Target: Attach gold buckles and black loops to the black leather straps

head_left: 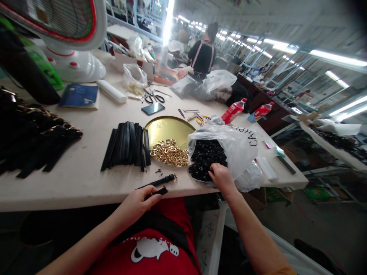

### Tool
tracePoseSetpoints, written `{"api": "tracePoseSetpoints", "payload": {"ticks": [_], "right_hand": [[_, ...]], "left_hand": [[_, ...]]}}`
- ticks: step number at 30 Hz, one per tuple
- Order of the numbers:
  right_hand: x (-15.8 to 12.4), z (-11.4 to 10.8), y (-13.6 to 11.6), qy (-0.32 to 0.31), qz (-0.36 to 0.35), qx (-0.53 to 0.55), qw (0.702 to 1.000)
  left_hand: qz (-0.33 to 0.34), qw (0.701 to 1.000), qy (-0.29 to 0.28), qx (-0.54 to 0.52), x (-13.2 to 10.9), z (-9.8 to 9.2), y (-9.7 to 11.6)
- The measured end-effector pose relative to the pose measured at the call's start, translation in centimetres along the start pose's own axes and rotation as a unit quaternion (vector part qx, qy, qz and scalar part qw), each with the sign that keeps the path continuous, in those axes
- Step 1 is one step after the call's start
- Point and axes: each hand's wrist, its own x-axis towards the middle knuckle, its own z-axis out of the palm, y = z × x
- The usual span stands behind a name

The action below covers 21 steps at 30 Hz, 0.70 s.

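Observation:
My left hand (137, 202) is closed on a black strap (159, 182) with a gold buckle at its far end, held at the near edge of the table (86, 179). My right hand (222, 176) reaches into a clear plastic bag (237, 147) full of small black loops (206, 156), fingers curled among them. A gold round tray (168, 128) holding gold metal buckles (169, 152) sits just left of the bag. A bundle of black straps (127, 145) lies left of the tray.
A heap of finished black straps (31, 133) fills the left. A fan (69, 34), blue booklet (78, 95), phone (153, 108), scissors (153, 96) and two red bottles (233, 110) lie farther back. A person in black (203, 55) works at the far end.

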Motion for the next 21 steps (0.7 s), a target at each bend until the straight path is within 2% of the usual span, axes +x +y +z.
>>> {"api": "tracePoseSetpoints", "payload": {"ticks": [6,12,14,16,19,21], "right_hand": [[0.2,0.5,0.0,0.11,0.071,0.143,0.981],[1.5,0.1,-1.5,0.137,0.115,0.258,0.949],[1.5,-0.2,-2.6,0.134,0.153,0.337,0.919],[1.3,-0.7,-4.3,0.106,0.176,0.449,0.869],[0.7,-1.5,-8.4,0.045,0.163,0.596,0.785],[0.3,-2.0,-11.3,0.022,0.147,0.648,0.747]], "left_hand": [[0.017,1.0,0.003,-0.014,-0.1,0.3,0.6],[0.033,0.999,0.008,-0.001,0.1,0.3,1.4],[0.036,0.999,0.018,-0.002,0.3,0.3,1.7],[0.044,0.998,0.036,-0.006,0.6,0.5,2.2],[0.074,0.995,0.059,-0.02,1.4,0.9,3.2],[0.092,0.993,0.075,-0.028,2.1,1.2,3.5]]}}
